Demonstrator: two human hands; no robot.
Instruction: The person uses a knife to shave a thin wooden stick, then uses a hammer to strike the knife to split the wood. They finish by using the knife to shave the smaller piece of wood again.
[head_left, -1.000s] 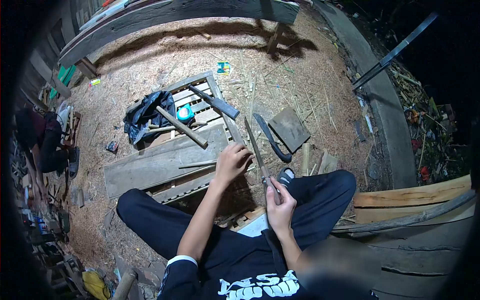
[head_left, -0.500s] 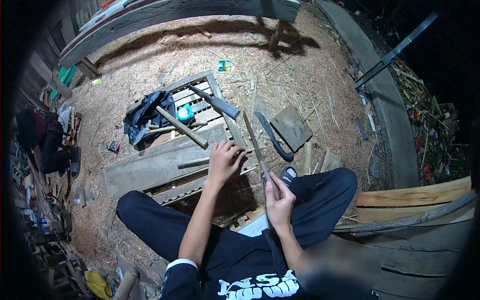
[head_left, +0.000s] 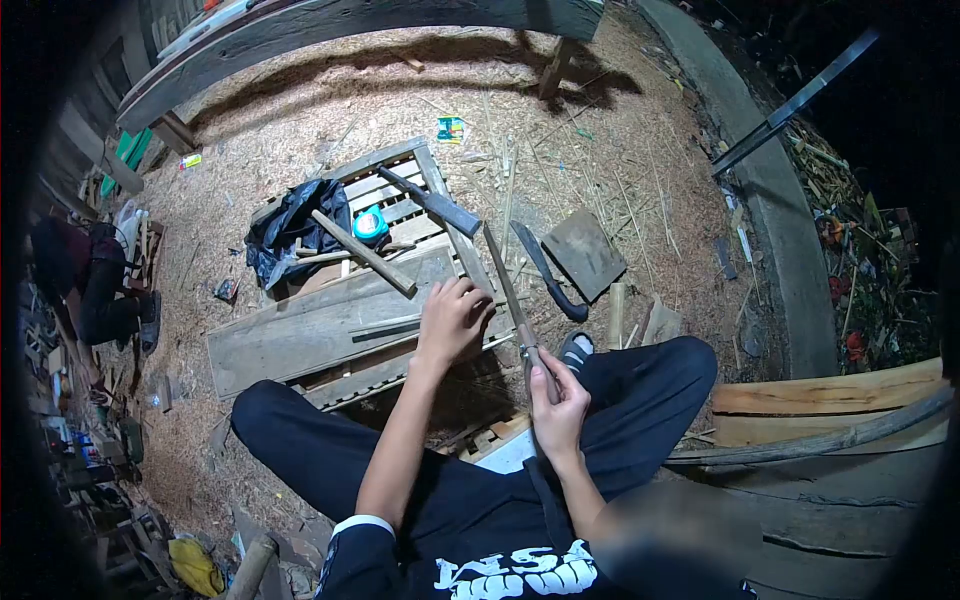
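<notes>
A long, narrow-bladed knife [head_left: 511,298] points away from me, its handle gripped in my right hand [head_left: 560,405] with the thumb along it. Just left of the blade, my left hand [head_left: 452,318] is closed, fingers curled, back of the hand up; I cannot tell what is in it. Thin wooden strips [head_left: 385,328] lie beside that hand, over a wide board [head_left: 310,335] on a slatted wooden frame [head_left: 430,165]. Beyond the knife tip rests a dark-bladed tool [head_left: 448,212]. A curved machete [head_left: 545,272] lies right of the knife.
A teal tape measure [head_left: 370,226], a black plastic bag [head_left: 300,232] and a wooden stick [head_left: 362,252] sit on the frame. Right of the machete is a square board [head_left: 584,254]. A long bench [head_left: 350,35] stands ahead. Another person [head_left: 100,285] is at far left.
My left hand has shifted very slightly, its fingers more curled beside the blade. The knife and right hand stay almost in place.
</notes>
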